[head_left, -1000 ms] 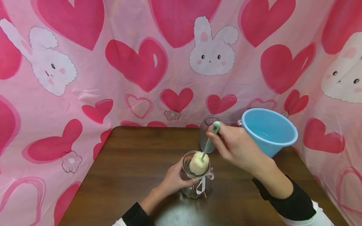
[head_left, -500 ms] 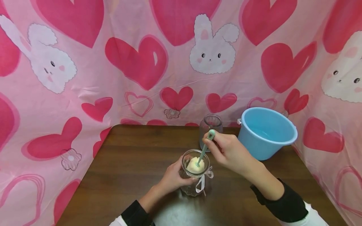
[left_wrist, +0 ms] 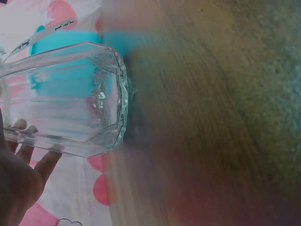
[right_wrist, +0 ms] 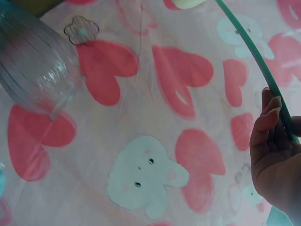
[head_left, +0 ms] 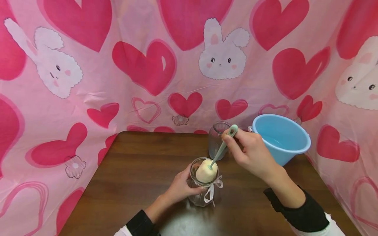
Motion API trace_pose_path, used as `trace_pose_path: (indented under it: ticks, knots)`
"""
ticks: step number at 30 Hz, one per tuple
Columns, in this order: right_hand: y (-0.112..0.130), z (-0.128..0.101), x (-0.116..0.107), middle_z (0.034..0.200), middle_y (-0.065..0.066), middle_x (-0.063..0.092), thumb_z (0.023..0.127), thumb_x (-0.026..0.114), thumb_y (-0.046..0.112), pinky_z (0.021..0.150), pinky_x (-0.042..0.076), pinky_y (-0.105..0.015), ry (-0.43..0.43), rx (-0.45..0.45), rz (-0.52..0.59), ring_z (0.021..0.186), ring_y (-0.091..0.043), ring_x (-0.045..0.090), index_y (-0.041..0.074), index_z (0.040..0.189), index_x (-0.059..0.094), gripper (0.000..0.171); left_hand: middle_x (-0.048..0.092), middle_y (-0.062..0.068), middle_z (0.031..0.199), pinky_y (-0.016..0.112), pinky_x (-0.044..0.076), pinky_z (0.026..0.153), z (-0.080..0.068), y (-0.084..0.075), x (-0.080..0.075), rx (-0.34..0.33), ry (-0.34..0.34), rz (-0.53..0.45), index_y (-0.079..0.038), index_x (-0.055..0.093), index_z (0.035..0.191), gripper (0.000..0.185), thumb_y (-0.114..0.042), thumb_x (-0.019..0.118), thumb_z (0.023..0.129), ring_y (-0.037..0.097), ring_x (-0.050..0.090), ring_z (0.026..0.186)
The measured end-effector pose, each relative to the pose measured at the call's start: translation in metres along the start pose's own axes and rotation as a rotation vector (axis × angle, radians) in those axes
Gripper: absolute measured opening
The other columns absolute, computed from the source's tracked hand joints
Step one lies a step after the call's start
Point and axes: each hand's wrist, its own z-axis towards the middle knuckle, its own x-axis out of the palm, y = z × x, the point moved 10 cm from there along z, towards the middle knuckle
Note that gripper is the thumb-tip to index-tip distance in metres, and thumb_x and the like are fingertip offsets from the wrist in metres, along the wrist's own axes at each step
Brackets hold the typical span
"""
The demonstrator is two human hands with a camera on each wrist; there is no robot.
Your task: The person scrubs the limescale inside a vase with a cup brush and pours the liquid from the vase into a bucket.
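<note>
1. Gripping the clear, faceted glass jar (head_left: 196,198) by its upper part, the left hand (head_left: 180,186) is curling its thumb round the near side and its fingers round the left; a white ribbon (head_left: 211,189) is hanging in a bow at the jar's right.
2. Above and to the right, the right hand (head_left: 251,154) is pinching a thin, pale-green handle (head_left: 220,152) near its top end between thumb and fingers.
3. At the handle's lower end, a rounded, pale-yellow sponge head (head_left: 206,172) is sitting in the jar's mouth, with the handle leaning toward the far right; how much of the sponge is reaching below the rim, one cannot tell.
4. The step in hand seems to be working the sponge at the jar's mouth; the next move is probably calling for a firm left hold and a handle better lined up with the opening.
5. On the dark-brown wooden table (head_left: 141,164), a second, ribbed glass jar (head_left: 215,146) is standing at the far side, and a light-blue plastic bucket (head_left: 280,141) is standing at the far right.
</note>
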Motion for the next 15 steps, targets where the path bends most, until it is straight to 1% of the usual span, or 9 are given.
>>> trace_pose_path:
  ticks: [2, 3, 6, 9, 12, 15]
  knots:
    - [-0.004, -0.001, 0.003, 0.073, 0.010, 0.058, 0.092, 0.071, 0.000, 0.058, 0.045, -0.017, 0.013, 0.033, 0.014, 0.063, -0.003, 0.052, 0.007, 0.106, 0.072, 0.015, 0.071, 0.002, 0.130, 0.040, 0.053, 0.096, 0.000, 0.000, 0.000, 0.002, -0.006, 0.002, -0.015, 0.054, 0.143, 0.079, -0.027, 0.092, 0.075, 0.016, 0.070, 0.108]
    - [-0.008, -0.002, 0.005, 0.072, 0.010, 0.059, 0.092, 0.071, -0.001, 0.058, 0.045, -0.017, 0.019, 0.054, 0.028, 0.063, -0.003, 0.053, 0.009, 0.104, 0.072, 0.016, 0.071, 0.002, 0.130, 0.040, 0.053, 0.096, 0.000, 0.000, 0.000, 0.004, -0.009, 0.002, -0.014, 0.055, 0.143, 0.079, -0.027, 0.092, 0.074, 0.016, 0.070, 0.109]
    - [-0.018, -0.008, 0.011, 0.066, 0.010, 0.059, 0.094, 0.069, 0.000, 0.054, 0.044, -0.019, 0.026, 0.128, 0.091, 0.058, -0.003, 0.055, 0.012, 0.098, 0.073, 0.013, 0.070, 0.003, 0.132, 0.038, 0.053, 0.096, 0.000, -0.001, 0.000, 0.011, -0.009, 0.003, -0.013, 0.055, 0.142, 0.079, -0.026, 0.092, 0.074, 0.016, 0.069, 0.109]
    - [-0.030, -0.013, 0.018, 0.059, 0.011, 0.056, 0.097, 0.067, 0.004, 0.050, 0.042, -0.023, 0.029, 0.217, 0.137, 0.053, -0.004, 0.052, 0.015, 0.091, 0.073, 0.014, 0.069, 0.004, 0.133, 0.037, 0.053, 0.096, 0.000, -0.002, 0.000, 0.014, -0.006, -0.001, -0.011, 0.055, 0.141, 0.077, -0.024, 0.090, 0.073, 0.016, 0.069, 0.109]
    - [-0.041, -0.019, 0.026, 0.058, 0.011, 0.051, 0.099, 0.067, 0.009, 0.049, 0.040, -0.026, 0.048, 0.301, 0.148, 0.053, -0.007, 0.048, 0.016, 0.088, 0.074, 0.015, 0.069, 0.004, 0.132, 0.036, 0.054, 0.095, 0.000, -0.001, 0.000, 0.013, -0.008, 0.000, -0.011, 0.056, 0.140, 0.077, -0.023, 0.090, 0.072, 0.017, 0.069, 0.108]
    - [-0.050, -0.024, 0.030, 0.061, 0.012, 0.049, 0.101, 0.067, 0.013, 0.051, 0.040, -0.028, 0.058, 0.368, 0.137, 0.056, -0.009, 0.045, 0.014, 0.090, 0.076, 0.015, 0.070, 0.003, 0.131, 0.037, 0.054, 0.095, 0.000, 0.000, 0.000, 0.008, -0.008, 0.006, -0.011, 0.055, 0.140, 0.078, -0.022, 0.090, 0.072, 0.017, 0.070, 0.107]
